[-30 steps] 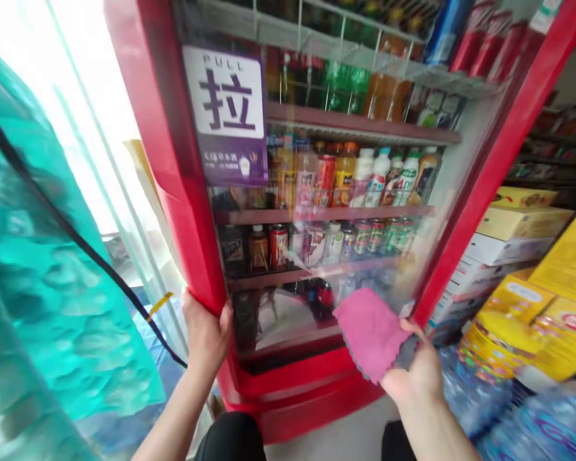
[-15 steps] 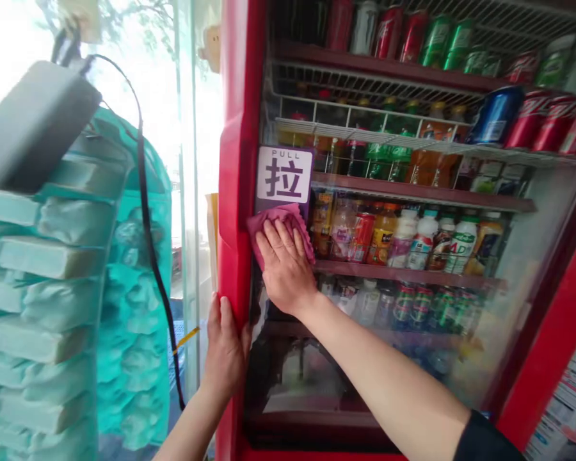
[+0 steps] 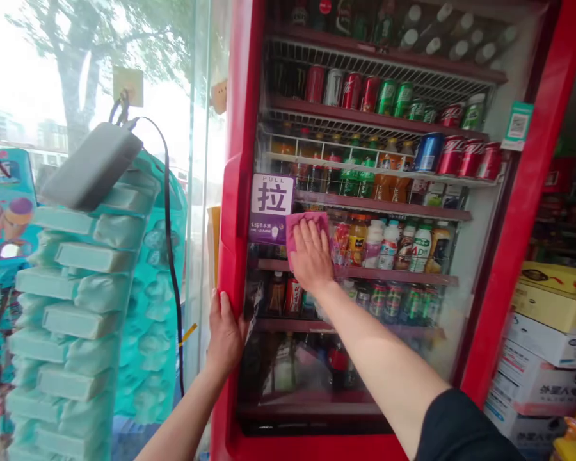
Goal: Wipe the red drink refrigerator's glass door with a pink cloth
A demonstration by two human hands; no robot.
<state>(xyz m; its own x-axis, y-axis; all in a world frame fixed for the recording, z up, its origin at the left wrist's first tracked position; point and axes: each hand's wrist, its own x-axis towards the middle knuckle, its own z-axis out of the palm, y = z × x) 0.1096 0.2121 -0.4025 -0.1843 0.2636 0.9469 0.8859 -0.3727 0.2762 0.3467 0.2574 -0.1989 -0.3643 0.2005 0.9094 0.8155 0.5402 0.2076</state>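
A tall red drinks fridge (image 3: 240, 211) with a glass door stands in front of me. My right hand (image 3: 312, 253) presses a pink cloth (image 3: 295, 224) against the glass, its fingers laid over the fabric. Just left of the cloth is a purple and white "PULL" sticker (image 3: 272, 195). My left hand (image 3: 225, 336) grips the red edge of the door lower down, fingers on the outer side and thumb toward the glass. Behind the glass, shelves carry cans (image 3: 352, 91) and bottles (image 3: 374, 240).
On the left, a grey power bank (image 3: 93, 166) hangs with a black cable (image 3: 170, 256) before a glass pane and teal moulded packaging (image 3: 86, 314). Stacked cartons (image 3: 542, 358) stand right of the fridge. A green QR-code label (image 3: 517, 125) is on its right frame.
My right hand has slid the cloth to the right across the glass, uncovering the sticker's lower part. My left hand stays on the door edge. The view has shifted, showing more at the top and right.
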